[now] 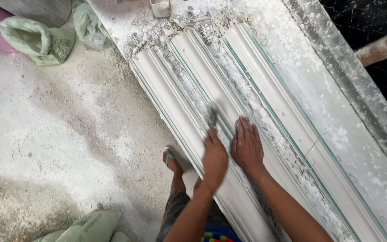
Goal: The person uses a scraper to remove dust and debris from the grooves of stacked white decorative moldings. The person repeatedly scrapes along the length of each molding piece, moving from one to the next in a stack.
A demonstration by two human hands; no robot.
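Observation:
Three long white plaster mouldings lie side by side on a dusty workbench (292, 58): a left one (166, 89), a middle one (198, 62) and a right one (265, 76), with thin green strips between them. My left hand (214, 157) grips a small grey tool (212, 115), blurred by motion, and presses it on the middle moulding. Beside it, my right hand (247, 145) rests flat, fingers together, on the same moulding. Plaster crumbs fill the grooves.
Green sacks (39, 40) lie on the dusty floor at top left, another sack (90, 227) at the bottom. A small white cup (160, 8) stands at the bench's far end. My foot in a green sandal (171, 160) is beside the bench. A wooden beam (384, 47) crosses top right.

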